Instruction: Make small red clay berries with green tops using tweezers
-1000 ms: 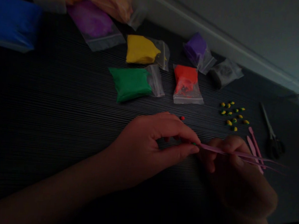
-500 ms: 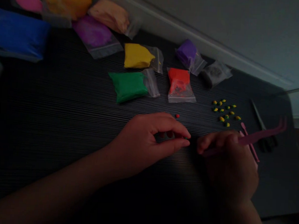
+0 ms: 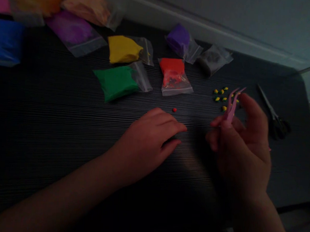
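My left hand (image 3: 154, 140) rests on the dark tabletop, thumb and forefinger a little apart, with nothing visible between them; the other fingers curl underneath, partly hidden. Just beyond it lies a tiny red ball (image 3: 174, 110). In my right hand (image 3: 243, 143) are pink tweezers (image 3: 230, 110), pinched near the thumb, with their two bent tips pointing away from me and apart. Behind the tweezers, several small yellow-and-green pieces (image 3: 217, 99) lie in a group, some covered by the hand and the tweezers.
Clear bags of coloured clay stand beyond my hands: green (image 3: 117, 83), yellow (image 3: 124, 49), red (image 3: 172, 70), purple (image 3: 178, 39) and grey (image 3: 211, 60), with more at upper left. Scissors (image 3: 272, 112) lie at right. A pale wall (image 3: 238, 24) borders the table.
The tweezers have swung round in my right hand, tips now forward instead of rightward. My left thumb and forefinger have parted, and the green bit between them no longer shows. The view has shifted.
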`<state>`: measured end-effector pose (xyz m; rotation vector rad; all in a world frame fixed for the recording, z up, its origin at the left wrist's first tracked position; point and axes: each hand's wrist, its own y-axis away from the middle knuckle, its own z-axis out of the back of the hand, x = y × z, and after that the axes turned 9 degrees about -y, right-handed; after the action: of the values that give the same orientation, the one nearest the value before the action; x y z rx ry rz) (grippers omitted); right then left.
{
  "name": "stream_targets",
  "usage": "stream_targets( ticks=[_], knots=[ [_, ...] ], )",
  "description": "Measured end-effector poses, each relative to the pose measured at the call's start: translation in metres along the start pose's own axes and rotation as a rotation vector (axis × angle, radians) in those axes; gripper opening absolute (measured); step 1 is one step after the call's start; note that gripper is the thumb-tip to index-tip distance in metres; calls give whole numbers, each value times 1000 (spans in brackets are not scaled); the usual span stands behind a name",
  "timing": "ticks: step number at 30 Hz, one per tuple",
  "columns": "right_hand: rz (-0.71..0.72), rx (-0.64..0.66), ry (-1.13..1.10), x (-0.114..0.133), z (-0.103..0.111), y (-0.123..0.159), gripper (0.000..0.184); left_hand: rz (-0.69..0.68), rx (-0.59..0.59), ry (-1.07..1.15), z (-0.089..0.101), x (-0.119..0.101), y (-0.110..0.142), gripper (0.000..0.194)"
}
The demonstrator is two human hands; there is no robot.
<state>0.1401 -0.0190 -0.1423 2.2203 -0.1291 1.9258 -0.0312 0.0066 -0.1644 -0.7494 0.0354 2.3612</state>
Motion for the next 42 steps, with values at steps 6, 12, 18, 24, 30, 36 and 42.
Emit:
stream_targets(
  ticks=[6, 12, 18, 24, 30, 36, 42],
  knots=[
    [32, 6, -101, 11, 6, 1, 26, -6, 28, -15, 3, 1, 1, 23],
    [-35, 59, -320, 17, 13, 2, 36, -7, 43, 12, 7, 3, 5, 23],
    [9, -28, -137, 10, 3, 4, 20, 21, 26, -10, 7, 4, 4, 19],
    [37, -83, -77, 7, 3, 4, 16, -17, 19, -29, 3, 6, 4, 16],
    [83, -112, -73, 1, 5, -2, 18, -12, 3, 33, 6, 5, 4, 14],
    [78, -112, 384, 2, 6, 1, 19, 260, -25, 208, 17, 3, 3, 13],
    [255, 18, 1012, -5, 18, -6, 26, 342, -68, 466, 15, 4, 5, 25]
  ],
)
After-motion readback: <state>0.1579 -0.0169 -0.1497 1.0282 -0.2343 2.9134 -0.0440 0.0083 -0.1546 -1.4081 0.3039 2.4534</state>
